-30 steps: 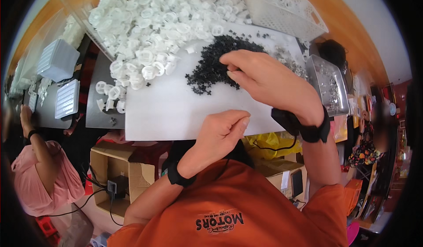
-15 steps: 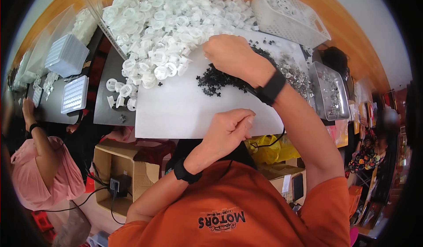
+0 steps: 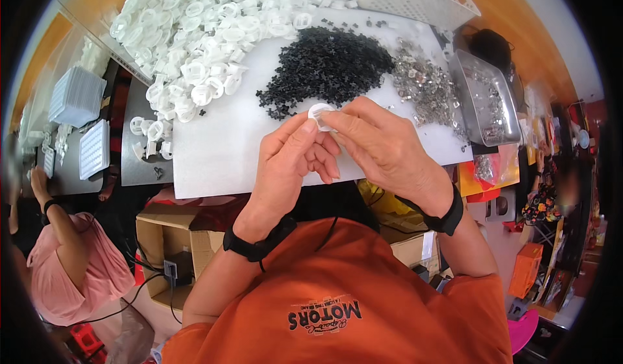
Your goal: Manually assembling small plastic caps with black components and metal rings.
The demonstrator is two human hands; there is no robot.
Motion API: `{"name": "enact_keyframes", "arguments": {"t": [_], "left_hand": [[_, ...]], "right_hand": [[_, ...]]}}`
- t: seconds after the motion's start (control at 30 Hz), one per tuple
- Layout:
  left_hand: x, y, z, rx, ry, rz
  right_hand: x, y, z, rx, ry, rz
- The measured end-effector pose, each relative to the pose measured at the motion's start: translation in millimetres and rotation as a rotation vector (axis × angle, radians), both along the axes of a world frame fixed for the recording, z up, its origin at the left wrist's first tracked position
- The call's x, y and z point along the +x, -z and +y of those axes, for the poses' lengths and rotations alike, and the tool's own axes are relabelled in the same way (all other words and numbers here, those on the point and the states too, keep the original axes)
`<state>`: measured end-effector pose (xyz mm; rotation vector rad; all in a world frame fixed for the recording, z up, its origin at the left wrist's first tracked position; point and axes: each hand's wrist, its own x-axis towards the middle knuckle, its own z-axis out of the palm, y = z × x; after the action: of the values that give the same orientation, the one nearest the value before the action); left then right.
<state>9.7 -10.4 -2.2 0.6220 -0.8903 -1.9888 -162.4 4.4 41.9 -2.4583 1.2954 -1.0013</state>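
Note:
A small round white plastic part (image 3: 319, 109) is held up between both hands above the white work board (image 3: 217, 159). My left hand (image 3: 285, 153) pinches its left side with thumb and forefinger, the other fingers curled. My right hand (image 3: 392, 143) presses on its right side with the fingertips, which hide part of it. Just beyond the hands lies a heap of small black cross-shaped pieces (image 3: 324, 62). To its right is a pile of small shiny clear or metal pieces (image 3: 425, 88). A large heap of white round plastic parts (image 3: 207, 33) covers the far left of the board.
A white perforated basket (image 3: 422, 3) stands at the far right, a clear tray (image 3: 483, 98) of shiny pieces nearer. Left are stacked white trays (image 3: 78, 98) and a co-worker in pink (image 3: 81, 260). An open cardboard box (image 3: 162, 234) sits below the board.
My right hand has come back from the far heaps toward me and meets my left hand, which has moved slightly up and left. The white part now shows between them; the view has shifted slightly.

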Motion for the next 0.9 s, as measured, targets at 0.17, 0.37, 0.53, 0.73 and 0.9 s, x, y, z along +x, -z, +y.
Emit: {"name": "enact_keyframes", "arguments": {"t": [0.17,0.37,0.53,0.73,0.9], "left_hand": [[-3,2,1,-0.017,-0.028,-0.02],[-8,-2,5,-0.148,-0.054,-0.168],[-7,-1,6,-0.135,-0.057,-0.078],[-1,1,2,-0.16,0.047,-0.085],[2,3,3,-0.152,0.094,-0.085]], "right_hand": [[-9,9,10,0.276,0.118,-0.356],[-5,15,10,0.707,0.132,-0.609],[-5,15,10,0.741,0.128,-0.635],[-17,16,10,0.806,0.006,-0.654],[-58,-5,-3,0.616,0.161,-0.352]]}}
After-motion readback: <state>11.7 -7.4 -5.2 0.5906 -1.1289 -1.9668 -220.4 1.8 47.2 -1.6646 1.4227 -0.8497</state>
